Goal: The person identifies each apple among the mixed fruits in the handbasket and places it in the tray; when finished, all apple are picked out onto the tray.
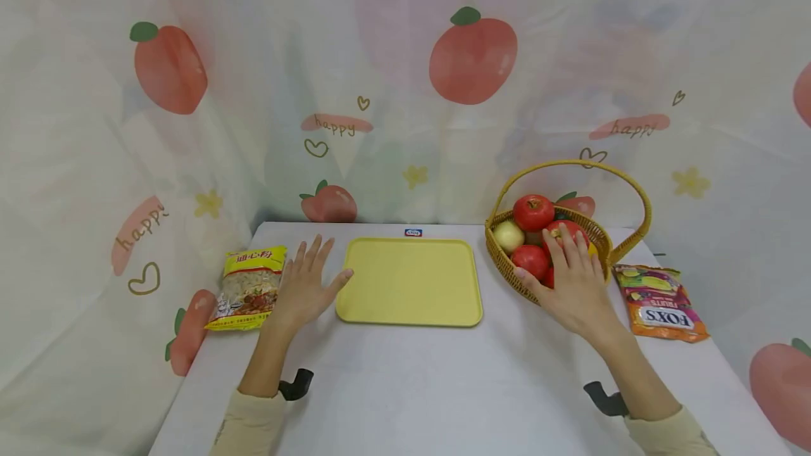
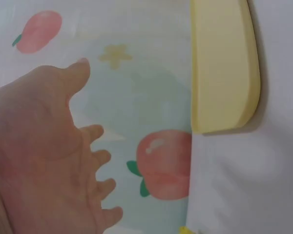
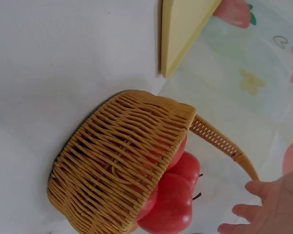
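My left hand [image 1: 305,292] hovers with fingers spread between a yellow pasta bag [image 1: 250,287] and a pale yellow tray [image 1: 408,281]; nothing is in it. In the left wrist view the left palm [image 2: 44,151] shows apart from the tray's corner [image 2: 227,73]. My right hand [image 1: 575,294], fingers also spread, is in front of the wicker basket [image 1: 512,274] and covers part of it. Red apples [image 1: 533,212] and a pale round fruit [image 1: 509,236] lie in the basket. From the right wrist, the basket [image 3: 117,161] stands apart from the right fingers [image 3: 246,212].
A FOX'S candy bag [image 1: 662,305] lies right of the basket. Behind the tray sits a small blue-and-red FOX'S label [image 1: 413,233]. The basket's tall handle [image 1: 573,163] arches above the fruit. A printed curtain [image 1: 405,90] surrounds the white table [image 1: 405,385].
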